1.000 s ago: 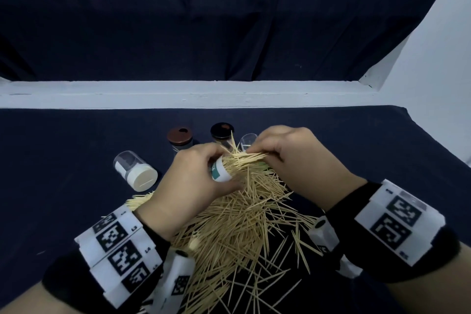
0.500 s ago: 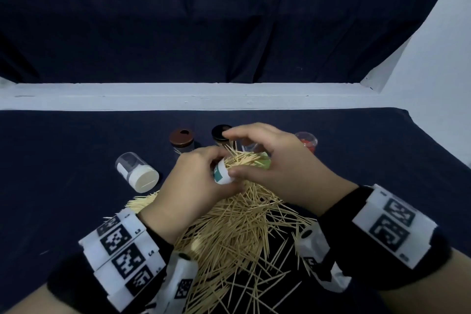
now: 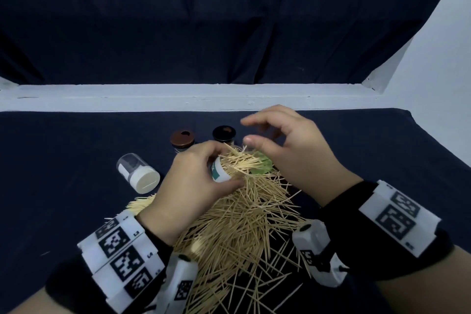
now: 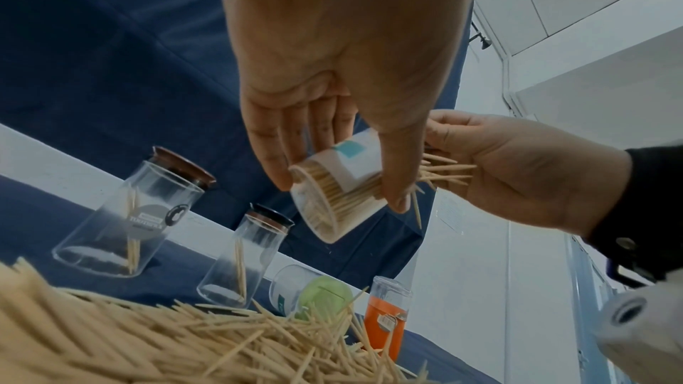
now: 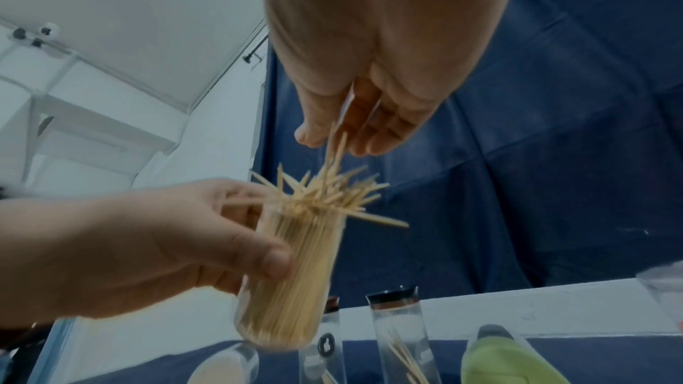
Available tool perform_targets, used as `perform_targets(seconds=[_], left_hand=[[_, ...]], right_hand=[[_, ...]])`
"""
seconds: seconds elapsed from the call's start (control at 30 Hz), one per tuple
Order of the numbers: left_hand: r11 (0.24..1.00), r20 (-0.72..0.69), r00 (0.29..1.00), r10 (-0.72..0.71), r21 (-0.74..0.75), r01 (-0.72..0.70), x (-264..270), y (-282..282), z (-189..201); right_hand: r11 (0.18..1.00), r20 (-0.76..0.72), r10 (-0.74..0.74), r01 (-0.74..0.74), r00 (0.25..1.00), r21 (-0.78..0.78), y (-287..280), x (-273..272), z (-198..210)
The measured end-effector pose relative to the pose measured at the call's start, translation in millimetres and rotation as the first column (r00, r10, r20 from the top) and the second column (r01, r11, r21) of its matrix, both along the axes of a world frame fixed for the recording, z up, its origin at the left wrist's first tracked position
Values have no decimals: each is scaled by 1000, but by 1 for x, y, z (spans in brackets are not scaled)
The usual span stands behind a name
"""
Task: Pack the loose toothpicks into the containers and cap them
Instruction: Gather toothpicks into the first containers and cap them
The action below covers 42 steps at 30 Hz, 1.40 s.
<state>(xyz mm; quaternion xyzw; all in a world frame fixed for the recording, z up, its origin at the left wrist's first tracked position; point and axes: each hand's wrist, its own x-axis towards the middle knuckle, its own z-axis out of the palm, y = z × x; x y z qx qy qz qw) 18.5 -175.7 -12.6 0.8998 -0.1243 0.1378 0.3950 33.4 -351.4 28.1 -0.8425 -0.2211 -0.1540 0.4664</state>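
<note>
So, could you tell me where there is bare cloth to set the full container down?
Bare cloth lies right of the right hand, and more left of the white-capped jar. The middle is crowded: the toothpick pile spreads beneath both hands, with the brown-lidded jar and black-lidded jar behind it.

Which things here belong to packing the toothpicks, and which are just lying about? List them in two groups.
In use:
held jar, full, in the left hand
toothpick pile
right hand, open above the jar

Lying about:
white-capped jar, on its side
brown-lidded jar
black-lidded jar
orange jar
green-capped jar
</note>
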Motion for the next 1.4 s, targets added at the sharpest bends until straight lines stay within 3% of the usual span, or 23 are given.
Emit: perform_targets(seconds=[0.1, 0.2, 0.33, 0.5, 0.7, 0.87, 0.93, 1.0, 1.1, 1.17, 1.27, 1.33, 1.4], left_hand=[[1000, 12, 1000, -25, 18, 25, 1, -3, -1], [999, 31, 999, -32, 28, 31, 2, -5, -2], [1000, 16, 1000, -23, 9, 23, 0, -5, -3], [998, 14, 1000, -7, -55, 8, -2, -3, -2], [996, 54, 999, 3, -93, 2, -2, -5, -1], [993, 63, 998, 29, -115, -21, 0, -2, -3], [993, 69, 997, 45, -116, -37, 0, 0, -4], [991, 78, 995, 59, -125, -49, 1, 0, -4], [991, 89, 993, 76, -117, -66, 1, 1, -4], [993, 86, 993, 75, -96, -66, 2, 0, -4], [998, 83, 996, 42, -57, -37, 2, -3, -3], [1000, 90, 996, 27, -18, -26, 1, -4, -2], [1000, 96, 995, 19, -8, -18, 1, -4, -1]], right_hand=[[988, -32, 79, -82, 996, -132, 2, -3, 1], [978, 66, 120, -107, 991, -181, 9, -4, -8], [999, 166, 38, -35, 985, -24, 12, -3, -14], [971, 6, -28, 26, 1000, 238, 8, -3, -3], [999, 113, -15, 10, 993, 41, 9, -3, -5], [1000, 99, 10, -10, 995, 5, 5, -2, -1], [996, 40, -27, 24, 999, 89, 1, -5, 4], [981, -145, -4, 32, 989, 192, -6, -9, 6], [983, -344, 86, -24, 935, 181, -9, -13, -3], [987, -279, 89, -46, 956, 155, -6, -14, -12], [997, -36, -22, 25, 999, 76, -3, -13, -18], [997, 133, -71, 73, 989, -10, -1, -11, -17], [992, 210, -70, 91, 975, -89, 1, -9, -17]])
